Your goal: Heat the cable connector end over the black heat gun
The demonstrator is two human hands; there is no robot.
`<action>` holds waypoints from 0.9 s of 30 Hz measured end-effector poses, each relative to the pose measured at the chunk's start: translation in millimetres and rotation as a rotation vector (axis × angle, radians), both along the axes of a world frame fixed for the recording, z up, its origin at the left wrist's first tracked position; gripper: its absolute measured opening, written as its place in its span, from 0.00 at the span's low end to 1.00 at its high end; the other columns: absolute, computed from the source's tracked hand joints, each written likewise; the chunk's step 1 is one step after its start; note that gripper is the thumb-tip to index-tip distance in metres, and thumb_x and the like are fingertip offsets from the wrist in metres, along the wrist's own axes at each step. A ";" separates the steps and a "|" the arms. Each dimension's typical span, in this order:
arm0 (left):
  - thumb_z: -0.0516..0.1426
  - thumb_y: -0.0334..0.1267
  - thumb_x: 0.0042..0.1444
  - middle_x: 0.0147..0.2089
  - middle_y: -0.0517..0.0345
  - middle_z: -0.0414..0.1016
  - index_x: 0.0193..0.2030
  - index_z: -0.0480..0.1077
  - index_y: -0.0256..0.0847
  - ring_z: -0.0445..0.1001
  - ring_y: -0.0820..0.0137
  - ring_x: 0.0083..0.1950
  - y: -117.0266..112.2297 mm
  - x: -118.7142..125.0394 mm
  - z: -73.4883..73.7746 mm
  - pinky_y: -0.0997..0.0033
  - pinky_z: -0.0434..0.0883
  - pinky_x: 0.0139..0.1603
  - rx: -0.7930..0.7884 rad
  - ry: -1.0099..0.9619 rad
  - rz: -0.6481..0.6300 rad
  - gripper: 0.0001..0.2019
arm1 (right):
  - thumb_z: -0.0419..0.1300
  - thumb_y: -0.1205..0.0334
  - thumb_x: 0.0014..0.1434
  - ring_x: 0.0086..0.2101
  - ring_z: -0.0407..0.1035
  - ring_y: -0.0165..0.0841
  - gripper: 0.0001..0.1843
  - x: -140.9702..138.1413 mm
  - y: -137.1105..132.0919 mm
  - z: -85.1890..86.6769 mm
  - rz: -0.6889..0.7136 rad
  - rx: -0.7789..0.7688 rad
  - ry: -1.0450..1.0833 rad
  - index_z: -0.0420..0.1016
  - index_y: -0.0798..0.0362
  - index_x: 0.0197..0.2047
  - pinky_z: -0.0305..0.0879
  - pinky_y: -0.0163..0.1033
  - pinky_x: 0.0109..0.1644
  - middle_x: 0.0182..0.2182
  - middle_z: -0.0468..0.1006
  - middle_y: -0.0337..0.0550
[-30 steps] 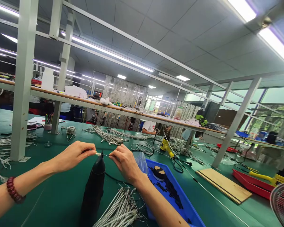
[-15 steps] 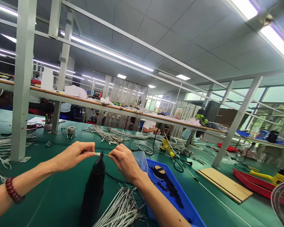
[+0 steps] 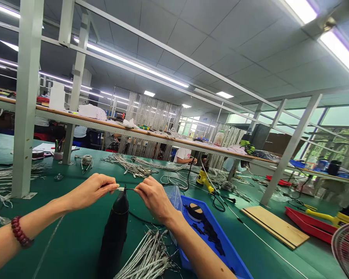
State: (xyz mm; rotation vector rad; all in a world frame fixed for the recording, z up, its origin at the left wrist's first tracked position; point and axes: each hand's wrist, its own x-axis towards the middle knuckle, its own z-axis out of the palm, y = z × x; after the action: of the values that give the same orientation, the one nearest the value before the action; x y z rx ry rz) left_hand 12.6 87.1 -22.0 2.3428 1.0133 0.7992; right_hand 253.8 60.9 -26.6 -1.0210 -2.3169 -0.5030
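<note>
My left hand (image 3: 100,190) is closed in a pinch on the end of a silvery cable (image 3: 121,188). A pale length of cable (image 3: 48,242) hangs below my left wrist. My right hand (image 3: 151,197) pinches a thin dark wire (image 3: 130,189), in line with that cable end. Between the hands, just below, a black tapered tool (image 3: 116,228) stands upright, its narrow tip close to the cable end; whether they touch I cannot tell. A bundle of silvery cables (image 3: 149,254) lies beneath my right forearm.
A blue tray (image 3: 221,236) holds a tape roll (image 3: 195,212) and small black pieces. Beyond are a yellow heat gun (image 3: 204,180), cable piles (image 3: 130,164), a wooden board (image 3: 275,226) and a red tray (image 3: 308,228). A fan (image 3: 347,248) stands at right; shelf posts (image 3: 26,116) rise from the table.
My hands have shifted only slightly, both still pinching. The wire between them now looks darker and thicker beside the tool's tip. The pale cable under my left wrist shows more clearly.
</note>
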 end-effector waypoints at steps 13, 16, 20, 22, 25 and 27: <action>0.49 0.56 0.63 0.25 0.67 0.50 0.28 0.64 0.42 0.47 0.72 0.27 3.1 -1.3 -2.2 0.70 0.47 0.28 -0.003 -0.002 -0.007 0.21 | 0.61 0.66 0.65 0.32 0.65 0.34 0.08 1.8 -2.0 -1.1 0.018 0.010 0.038 0.79 0.58 0.33 0.63 0.37 0.35 0.28 0.76 0.43; 0.50 0.56 0.63 0.24 0.67 0.51 0.29 0.65 0.42 0.48 0.72 0.27 3.3 -0.9 -1.9 0.70 0.48 0.28 -0.007 -0.004 0.001 0.21 | 0.62 0.67 0.64 0.32 0.65 0.34 0.07 1.8 -2.0 -1.5 0.036 0.017 0.057 0.79 0.58 0.34 0.63 0.37 0.35 0.28 0.76 0.44; 0.51 0.58 0.62 0.24 0.68 0.51 0.30 0.66 0.42 0.48 0.72 0.27 2.7 -0.8 -0.8 0.70 0.48 0.29 0.001 -0.005 0.018 0.21 | 0.62 0.68 0.63 0.32 0.65 0.34 0.06 1.7 -1.0 -1.7 0.046 0.019 0.062 0.79 0.58 0.34 0.63 0.37 0.35 0.28 0.76 0.44; 0.51 0.58 0.61 0.24 0.68 0.51 0.31 0.67 0.42 0.48 0.72 0.27 2.2 -1.2 -0.7 0.70 0.48 0.28 -0.001 0.003 0.027 0.21 | 0.62 0.68 0.63 0.32 0.65 0.34 0.06 1.4 -0.8 -1.4 0.045 0.019 0.060 0.79 0.58 0.34 0.63 0.37 0.35 0.29 0.77 0.44; 0.48 0.58 0.63 0.25 0.66 0.55 0.32 0.68 0.42 0.51 0.71 0.28 1.7 -2.4 -1.3 0.70 0.49 0.29 -0.002 0.035 0.031 0.22 | 0.62 0.68 0.63 0.33 0.66 0.34 0.06 0.8 -0.7 -0.8 0.037 0.013 0.067 0.79 0.57 0.34 0.64 0.37 0.36 0.29 0.76 0.44; 0.45 0.58 0.65 0.27 0.64 0.59 0.31 0.67 0.42 0.54 0.70 0.29 2.2 -3.4 -2.2 0.70 0.51 0.31 0.006 0.050 0.032 0.24 | 0.62 0.68 0.64 0.33 0.66 0.34 0.06 0.7 -0.5 -0.6 0.028 0.009 0.067 0.79 0.56 0.34 0.64 0.37 0.36 0.29 0.76 0.43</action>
State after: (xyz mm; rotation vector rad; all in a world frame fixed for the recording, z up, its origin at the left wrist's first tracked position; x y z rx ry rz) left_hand 9.2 89.3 -24.2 2.3676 1.0734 0.7606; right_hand 254.5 60.4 -27.1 -0.9857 -2.2643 -0.4604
